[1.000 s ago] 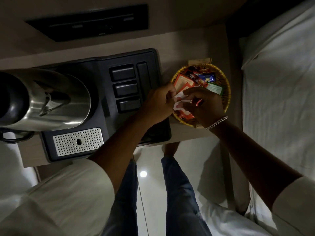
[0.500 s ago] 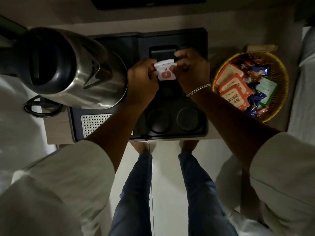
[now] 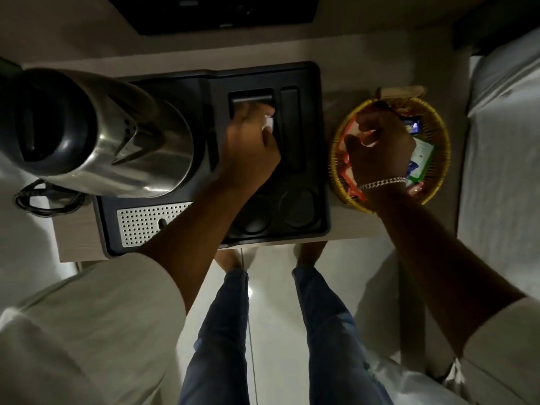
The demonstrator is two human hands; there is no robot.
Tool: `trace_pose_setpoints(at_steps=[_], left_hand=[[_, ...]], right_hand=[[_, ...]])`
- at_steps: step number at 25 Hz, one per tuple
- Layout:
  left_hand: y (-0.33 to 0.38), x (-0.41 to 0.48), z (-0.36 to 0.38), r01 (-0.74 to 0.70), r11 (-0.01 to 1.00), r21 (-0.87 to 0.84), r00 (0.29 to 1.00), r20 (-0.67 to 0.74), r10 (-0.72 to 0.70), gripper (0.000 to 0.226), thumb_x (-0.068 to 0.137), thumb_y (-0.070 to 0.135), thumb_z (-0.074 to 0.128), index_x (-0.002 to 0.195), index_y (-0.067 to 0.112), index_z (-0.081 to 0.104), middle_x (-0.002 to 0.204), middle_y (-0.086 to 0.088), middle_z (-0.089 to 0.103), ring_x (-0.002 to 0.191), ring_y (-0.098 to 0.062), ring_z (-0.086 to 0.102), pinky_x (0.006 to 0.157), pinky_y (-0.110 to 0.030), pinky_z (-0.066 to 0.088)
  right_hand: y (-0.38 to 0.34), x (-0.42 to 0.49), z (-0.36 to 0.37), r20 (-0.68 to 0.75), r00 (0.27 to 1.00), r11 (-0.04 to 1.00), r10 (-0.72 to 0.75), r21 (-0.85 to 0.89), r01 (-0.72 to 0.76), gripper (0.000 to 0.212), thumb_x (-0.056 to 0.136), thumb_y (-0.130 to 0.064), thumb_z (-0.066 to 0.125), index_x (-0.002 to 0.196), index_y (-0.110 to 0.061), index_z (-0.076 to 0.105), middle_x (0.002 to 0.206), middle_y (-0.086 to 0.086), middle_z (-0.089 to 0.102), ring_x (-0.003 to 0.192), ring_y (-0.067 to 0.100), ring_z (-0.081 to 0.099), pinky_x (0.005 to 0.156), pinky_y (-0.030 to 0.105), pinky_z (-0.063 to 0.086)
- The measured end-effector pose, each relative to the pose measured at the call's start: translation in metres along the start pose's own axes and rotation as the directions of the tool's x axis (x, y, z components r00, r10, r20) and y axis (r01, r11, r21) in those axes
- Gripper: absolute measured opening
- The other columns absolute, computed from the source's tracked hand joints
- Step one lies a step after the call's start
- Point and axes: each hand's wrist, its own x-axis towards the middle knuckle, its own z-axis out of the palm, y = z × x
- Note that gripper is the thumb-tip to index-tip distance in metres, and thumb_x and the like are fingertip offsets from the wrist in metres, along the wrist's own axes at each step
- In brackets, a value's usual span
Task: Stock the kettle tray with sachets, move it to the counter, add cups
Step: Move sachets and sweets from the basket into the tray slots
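Note:
The black kettle tray (image 3: 318, 159) lies on a small wooden table, with the steel kettle (image 3: 96, 135) standing on its left part. My left hand (image 3: 251, 147) is over the tray's small sachet compartments, its fingers closed on a white sachet (image 3: 269, 123). My right hand (image 3: 380, 153), with a bracelet at the wrist, reaches into the yellow woven basket (image 3: 438, 173) of sachets to the right of the tray; its fingers curl among red, blue and green packets, and something white shows between them. Two round cup recesses (image 3: 295, 209) at the tray's front hold nothing.
A perforated metal drip plate (image 3: 140, 223) sits at the tray's front left. The kettle's black cord (image 3: 43, 200) coils off the table's left edge. A white bed (image 3: 502, 159) runs along the right. A dark panel (image 3: 210, 13) is on the wall behind.
Both hands held one white sachet over the tray half a second ago. Now the left hand keeps it at the compartments and the right hand has gone back into the basket.

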Motion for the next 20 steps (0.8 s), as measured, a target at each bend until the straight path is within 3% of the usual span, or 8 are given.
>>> trace_pose_setpoints(at_steps=[3,5,7,8,10,12,16,20], left_hand=[[0.018,-0.003,0.008,-0.076,0.994,-0.074,0.997,0.018,0.077,0.030,0.082,-0.006,0.049,0.106,0.001,0.065,0.095,-0.019,0.067,0.085,-0.022,0.062,0.071,-0.018,0.045],[0.039,-0.001,0.015,-0.099,0.989,-0.111,0.991,0.082,0.108,0.028,0.084,-0.001,0.051,0.109,0.003,0.064,0.099,-0.017,0.069,0.089,-0.019,0.064,0.071,-0.010,0.042],[0.065,0.001,0.028,-0.152,0.975,-0.160,0.972,0.154,0.177,0.030,0.084,0.004,0.057,0.114,0.003,0.061,0.109,-0.017,0.067,0.099,-0.020,0.062,0.077,-0.005,0.043],[0.074,0.003,0.035,-0.168,0.973,-0.158,0.962,0.190,0.197,0.035,0.082,0.007,0.062,0.117,0.003,0.058,0.115,-0.018,0.064,0.106,-0.023,0.061,0.085,-0.011,0.047],[0.087,0.007,0.049,-0.131,0.987,-0.094,0.954,0.260,0.151,0.051,0.078,0.014,0.070,0.125,0.005,0.052,0.128,-0.018,0.058,0.120,-0.032,0.054,0.098,-0.038,0.050],[0.096,0.008,0.059,-0.110,0.992,-0.066,0.949,0.289,0.125,0.055,0.078,0.017,0.071,0.128,0.005,0.052,0.131,-0.018,0.056,0.124,-0.033,0.051,0.102,-0.047,0.048],[0.115,-0.013,0.077,-0.130,0.971,-0.203,0.943,0.276,0.184,0.044,0.081,0.008,0.065,0.124,0.001,0.056,0.123,-0.021,0.063,0.115,-0.033,0.059,0.091,-0.028,0.047],[0.137,-0.032,0.091,-0.001,0.957,-0.289,0.986,0.157,0.048,0.044,0.088,0.001,0.052,0.132,0.001,0.049,0.122,-0.018,0.063,0.113,-0.026,0.061,0.086,-0.010,0.045]], right_hand=[[0.012,-0.003,-0.013,0.103,0.995,0.992,0.008,-0.126,0.005,0.045,0.071,-0.024,0.073,0.112,-0.015,0.055,0.116,0.008,0.061,0.107,0.028,0.056,0.090,0.039,0.049],[0.012,-0.001,-0.021,0.232,0.973,0.978,-0.023,-0.197,0.070,0.064,0.068,-0.035,0.076,0.122,-0.015,0.048,0.130,0.013,0.051,0.119,0.033,0.045,0.097,0.045,0.043],[0.012,0.004,-0.028,0.275,0.958,0.944,-0.086,-0.283,0.167,0.070,0.069,-0.044,0.073,0.126,-0.014,0.046,0.130,0.016,0.050,0.119,0.036,0.044,0.095,0.051,0.043],[0.011,0.005,-0.030,0.274,0.954,0.923,-0.119,-0.324,0.208,0.069,0.071,-0.047,0.070,0.127,-0.014,0.047,0.128,0.017,0.053,0.117,0.038,0.046,0.093,0.053,0.044],[0.011,0.005,-0.036,0.244,0.958,0.896,-0.152,-0.376,0.238,0.061,0.073,-0.049,0.066,0.123,-0.016,0.051,0.122,0.017,0.058,0.114,0.039,0.048,0.092,0.054,0.042],[0.017,0.003,-0.045,0.196,0.968,0.898,-0.158,-0.379,0.223,0.050,0.074,-0.046,0.065,0.113,-0.015,0.057,0.117,0.014,0.063,0.113,0.038,0.050,0.092,0.053,0.040],[0.046,-0.005,-0.071,0.168,0.978,0.945,-0.122,-0.283,0.167,0.026,0.079,-0.037,0.065,0.088,-0.013,0.069,0.099,0.014,0.068,0.105,0.036,0.054,0.089,0.054,0.043],[0.067,-0.008,-0.102,0.077,0.996,0.998,-0.054,-0.009,0.055,0.022,0.082,-0.030,0.067,0.084,-0.008,0.069,0.091,0.012,0.071,0.085,0.024,0.065,0.077,0.044,0.053]])
